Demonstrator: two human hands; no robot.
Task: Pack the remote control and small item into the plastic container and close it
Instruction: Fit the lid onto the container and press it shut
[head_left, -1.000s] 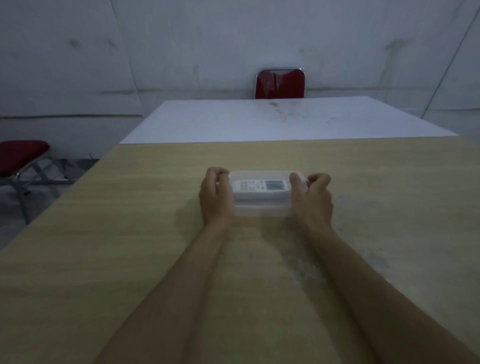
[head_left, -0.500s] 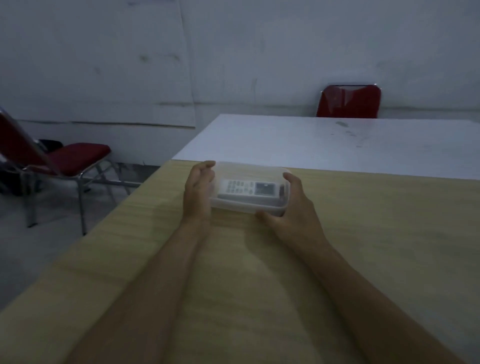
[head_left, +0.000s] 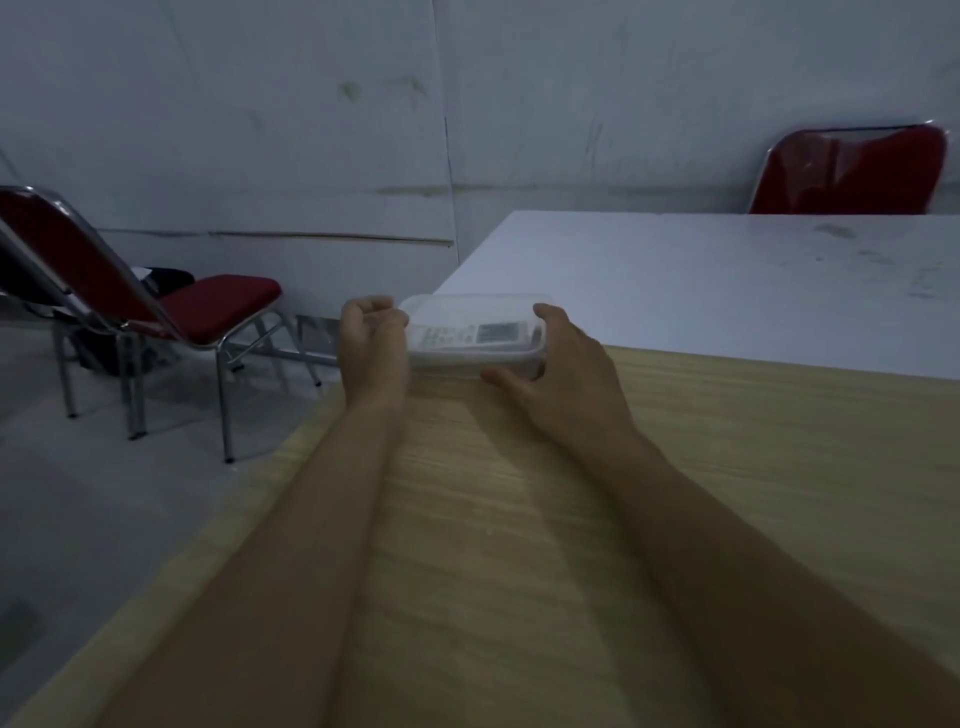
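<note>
A clear plastic container (head_left: 475, 312) with its lid on sits at the far left corner of the wooden table (head_left: 571, 519). A white remote control (head_left: 470, 335) lies inside it, screen end to the right. The small item cannot be made out. My left hand (head_left: 371, 343) is curled against the container's left end. My right hand (head_left: 563, 358) wraps its right end, thumb along the front edge.
A white table (head_left: 727, 280) adjoins the wooden one at the back. One red chair (head_left: 156, 312) stands on the floor to the left, and another red chair (head_left: 852, 174) is behind the white table. The wooden table's left edge runs close to my left arm.
The container has moved with both hands from the middle of the table to its far left corner. My right hand shifted from a fist at the end to a wrap around it.
</note>
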